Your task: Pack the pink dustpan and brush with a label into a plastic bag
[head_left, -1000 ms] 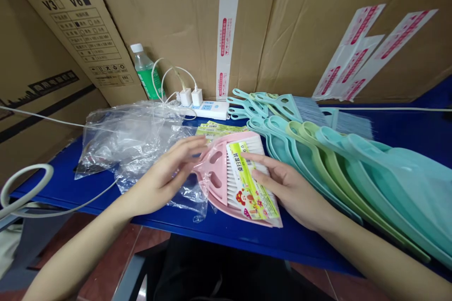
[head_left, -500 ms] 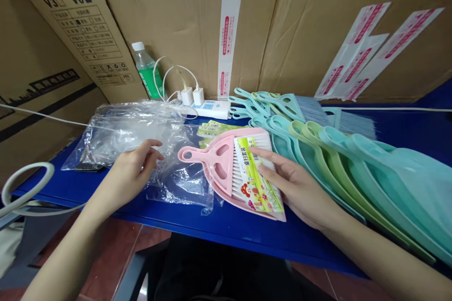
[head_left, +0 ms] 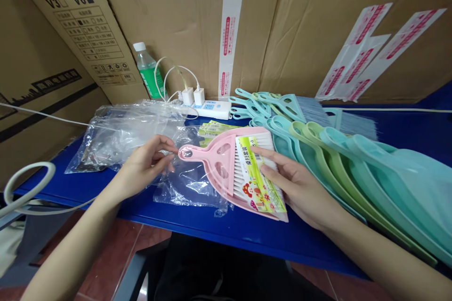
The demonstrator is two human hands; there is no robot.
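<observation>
A pink dustpan (head_left: 212, 151) lies over the blue table with a matching pink hand brush (head_left: 231, 164) nested on it, white bristles toward the right. Across the bristles sits a yellow-green printed card (head_left: 254, 174). My right hand (head_left: 300, 188) grips the set at its wide end, thumb and forefinger on the card, the other fingers partly hidden. Beside the dustpan's handle, my left hand (head_left: 151, 160) has curled fingers closed on a clear plastic bag (head_left: 190, 193); the exact pinch is hard to see. The bag lies about the dustpan's handle and lower left side.
More clear bags (head_left: 123, 127) lie at left. Several yellow-green cards (head_left: 215, 128) are behind the dustpan. Nested teal and green dustpans (head_left: 353, 178) fill the right side, with brushes (head_left: 282, 103) behind. A power strip (head_left: 215, 109), a bottle (head_left: 148, 73) and cardboard boxes (head_left: 275, 23) stand at the back.
My left hand has moved right, to the tip of the dustpan's handle. The clear bag has shifted right along the dustpan's lower edge. My right hand and the set have barely moved.
</observation>
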